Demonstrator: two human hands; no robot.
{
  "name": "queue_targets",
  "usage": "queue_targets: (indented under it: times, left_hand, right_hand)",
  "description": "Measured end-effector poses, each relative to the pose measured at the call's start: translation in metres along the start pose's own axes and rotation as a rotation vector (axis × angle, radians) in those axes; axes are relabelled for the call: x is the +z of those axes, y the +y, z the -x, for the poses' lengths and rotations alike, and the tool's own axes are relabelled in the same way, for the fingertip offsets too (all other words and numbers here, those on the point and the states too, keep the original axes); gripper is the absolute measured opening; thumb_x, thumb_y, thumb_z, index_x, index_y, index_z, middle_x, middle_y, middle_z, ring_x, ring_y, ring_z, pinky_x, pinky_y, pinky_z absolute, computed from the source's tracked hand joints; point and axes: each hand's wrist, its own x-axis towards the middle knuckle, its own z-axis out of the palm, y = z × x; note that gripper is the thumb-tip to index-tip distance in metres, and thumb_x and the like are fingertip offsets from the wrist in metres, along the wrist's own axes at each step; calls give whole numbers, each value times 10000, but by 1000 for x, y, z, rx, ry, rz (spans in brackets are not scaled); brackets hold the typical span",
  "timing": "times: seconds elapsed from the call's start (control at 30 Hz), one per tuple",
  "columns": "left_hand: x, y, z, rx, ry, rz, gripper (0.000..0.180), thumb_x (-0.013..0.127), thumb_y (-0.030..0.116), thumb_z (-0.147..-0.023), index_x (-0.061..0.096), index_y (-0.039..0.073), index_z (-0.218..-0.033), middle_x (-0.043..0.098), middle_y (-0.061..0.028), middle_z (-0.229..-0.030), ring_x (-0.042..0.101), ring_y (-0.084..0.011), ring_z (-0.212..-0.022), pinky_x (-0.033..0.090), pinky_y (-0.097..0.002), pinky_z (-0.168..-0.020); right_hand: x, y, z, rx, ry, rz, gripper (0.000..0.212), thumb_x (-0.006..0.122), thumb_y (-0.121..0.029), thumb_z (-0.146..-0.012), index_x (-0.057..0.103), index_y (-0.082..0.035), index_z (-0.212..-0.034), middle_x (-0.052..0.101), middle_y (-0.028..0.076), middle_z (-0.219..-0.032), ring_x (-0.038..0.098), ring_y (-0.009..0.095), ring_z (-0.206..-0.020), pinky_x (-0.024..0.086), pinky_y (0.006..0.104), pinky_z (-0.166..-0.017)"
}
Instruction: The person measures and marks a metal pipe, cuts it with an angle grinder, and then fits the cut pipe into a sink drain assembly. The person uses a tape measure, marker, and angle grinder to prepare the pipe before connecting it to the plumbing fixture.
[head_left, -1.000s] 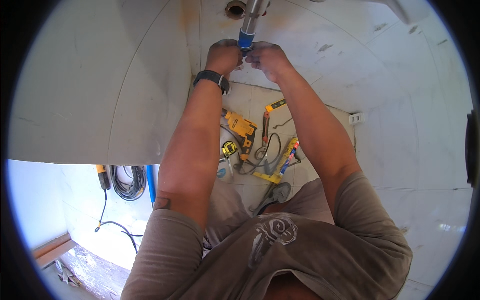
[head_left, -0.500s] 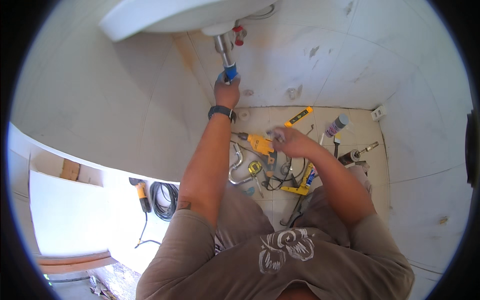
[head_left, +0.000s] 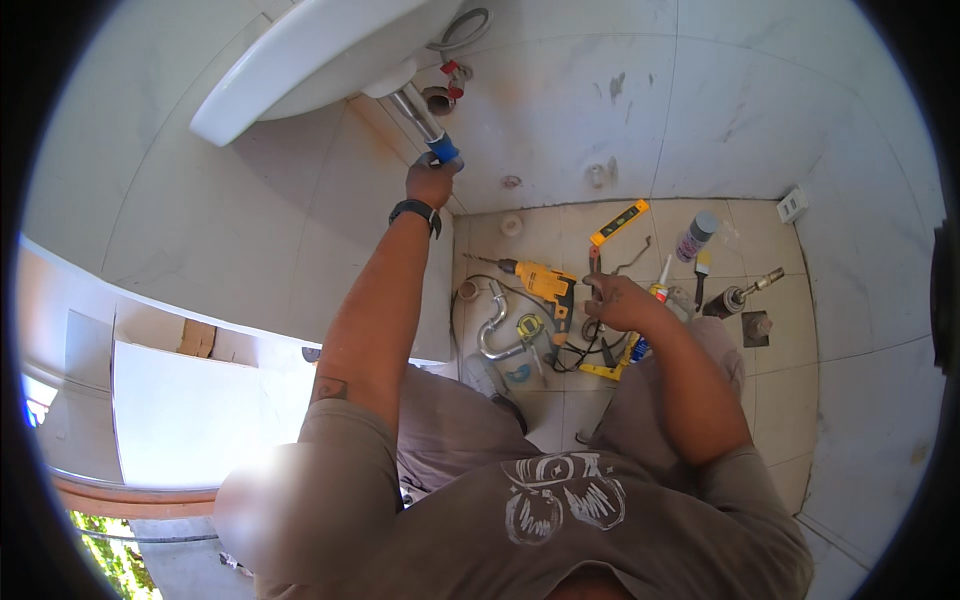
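Under a white washbasin (head_left: pixel 300 75), a shiny metal drain pipe (head_left: pixel 412 108) slants down from the basin's underside. My left hand (head_left: pixel 430 182) is closed around a blue piece (head_left: pixel 443 150) at the pipe's lower end; whether it is a fitting or a wrap I cannot tell. My right hand (head_left: pixel 620 303) hangs over the floor tools with its fingers curled, and what they hold, if anything, is hidden. Beside it lies a yellow drill (head_left: pixel 541 282). An orange-handled tool (head_left: pixel 595 258) shows just beyond its fingers.
On the tiled floor are a curved metal trap pipe (head_left: pixel 493 325), tape measure (head_left: pixel 529 326), yellow level (head_left: pixel 620 222), spray can (head_left: pixel 697 236), brush (head_left: pixel 703 280) and sealant tube (head_left: pixel 661 280). A wall hole (head_left: pixel 438 99) and a red-handled valve (head_left: pixel 455 80) sit behind the drain.
The view has shifted and tilted. My right hand has moved from over the drill to its right side. My left hand stays on the blue piece at the pipe's end.
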Motion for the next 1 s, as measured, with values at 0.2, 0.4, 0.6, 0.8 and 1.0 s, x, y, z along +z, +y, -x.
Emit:
queue_targets:
  times: [0.2,0.4,0.6,0.8,1.0]
  left_hand:
    - [6,9,2,-64,-57,34,440,811,315,-878,678,1,-1157,712,-79,-977,676,-158,-764,577,-309,-641]
    - [10,6,-5,8,-43,-93,419,843,247,-848,679,-16,-1131,708,-83,-964,669,-137,-770,572,-298,-639]
    - [0,28,44,-61,22,91,610,803,279,-881,574,-61,-1333,694,-122,-1085,666,-160,-855,570,-316,-801]
    - [-91,113,198,494,-77,367,520,581,197,-1030,484,-56,-1473,648,-220,-1298,686,-274,-1085,556,-382,-941]
    - [-205,201,303,1265,-147,193,543,585,234,-1018,485,-64,-1460,624,-249,-1355,686,-286,-1108,560,-384,-927]
  right_hand:
    - [0,-3,6,101,-62,184,644,716,-283,-910,525,14,-1448,667,260,-1289,630,389,-1231,507,438,-1037]
    - [-4,12,0,82,-35,204,646,725,-279,-909,524,31,-1440,668,252,-1293,634,385,-1226,505,444,-1038]
    - [-21,-13,6,-77,206,-145,553,730,-281,-916,607,15,-1367,723,190,-1048,696,319,-970,539,390,-867]
    - [-110,-86,109,-599,729,-548,469,702,-358,-970,689,33,-1229,695,71,-1020,605,99,-883,468,231,-724]
    - [-160,-192,231,-1340,594,197,499,658,-378,-984,672,49,-1241,697,92,-1041,605,113,-871,452,244,-703]
